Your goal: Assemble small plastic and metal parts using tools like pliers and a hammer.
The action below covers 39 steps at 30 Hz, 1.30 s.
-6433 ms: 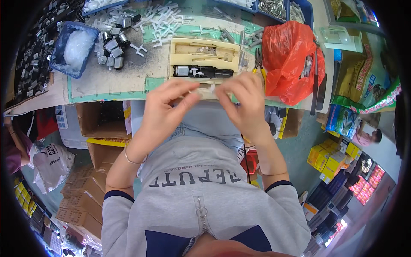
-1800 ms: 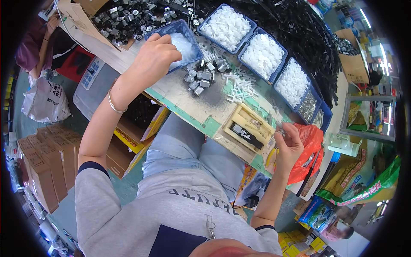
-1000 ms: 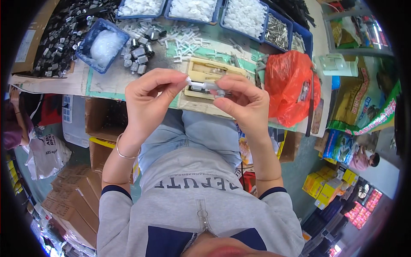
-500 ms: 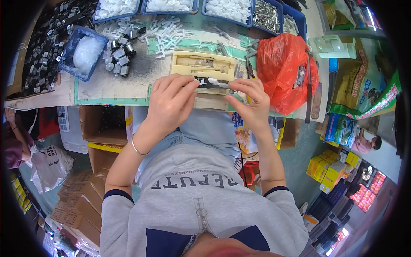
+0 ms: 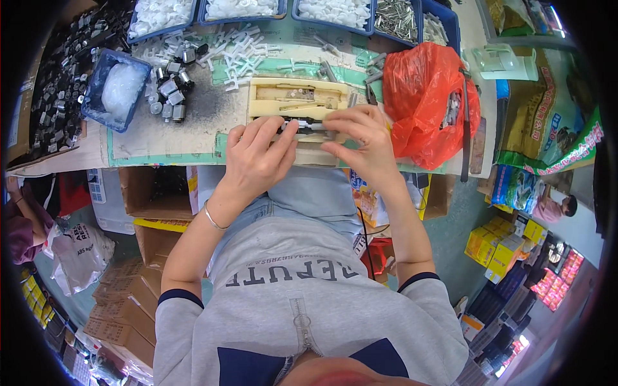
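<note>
On the cream fixture's near side lies a small part with a white shaft (image 5: 301, 124) and a black body, its ends covered by my fingers. My left hand (image 5: 259, 153) is closed on the left end, fingertips pressed together on the black section. Around the right end curl the fingers of my right hand (image 5: 364, 138), thumb below and forefinger above, by a short grey tube. Just beyond my fingertips sits the cream moulded fixture (image 5: 262, 91) with recessed slots.
Loose white plastic pieces (image 5: 241, 55) and a pile of small metal motors (image 5: 170, 96) lie beyond my left hand. A blue bin (image 5: 92, 96) with a plastic bag stands farther left. Right of my right hand is a red plastic bag (image 5: 415, 96). Blue trays (image 5: 368, 31) of parts line the back.
My right hand has moved left, its fingers now farther over the part's right end. My left hand's fingertips have shifted slightly on the black section. The whole view has also shifted a little.
</note>
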Tool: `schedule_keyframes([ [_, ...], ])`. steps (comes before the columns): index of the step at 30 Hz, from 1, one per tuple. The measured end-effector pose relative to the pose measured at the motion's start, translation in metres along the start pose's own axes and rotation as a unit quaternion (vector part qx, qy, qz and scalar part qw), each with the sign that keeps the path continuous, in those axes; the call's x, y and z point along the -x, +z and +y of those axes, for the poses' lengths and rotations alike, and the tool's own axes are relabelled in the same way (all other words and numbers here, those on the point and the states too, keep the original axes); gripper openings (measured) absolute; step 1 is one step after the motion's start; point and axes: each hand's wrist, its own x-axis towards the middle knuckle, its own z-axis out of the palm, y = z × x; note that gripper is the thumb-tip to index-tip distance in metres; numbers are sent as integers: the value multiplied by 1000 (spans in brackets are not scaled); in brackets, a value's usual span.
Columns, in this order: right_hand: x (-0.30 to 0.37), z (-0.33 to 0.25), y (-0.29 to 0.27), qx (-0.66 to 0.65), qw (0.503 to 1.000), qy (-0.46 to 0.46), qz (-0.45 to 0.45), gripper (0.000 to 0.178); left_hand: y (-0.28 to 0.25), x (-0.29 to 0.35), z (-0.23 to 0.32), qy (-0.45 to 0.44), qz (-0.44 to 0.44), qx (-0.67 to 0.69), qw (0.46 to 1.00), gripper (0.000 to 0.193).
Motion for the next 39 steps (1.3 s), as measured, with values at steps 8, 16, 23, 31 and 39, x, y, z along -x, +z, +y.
schedule_keyframes([
  [8,11,-1,4,107,991,-24,78,30,-3,-1,3,2,-20,0,1000,39],
  [16,55,-9,-37,-77,996,48,-1,5,-55,-89,-69,-63,50,4,997,33],
  [23,232,55,-23,-51,748,298,-591,27,-59,-172,-206,-123,68,-159,977,27],
  [31,217,72,10,-74,713,332,-613,26,-60,-215,-301,-259,22,-320,911,33],
  [39,190,79,23,-67,703,325,-628,27,-71,-221,-336,-317,-68,-256,911,41],
])
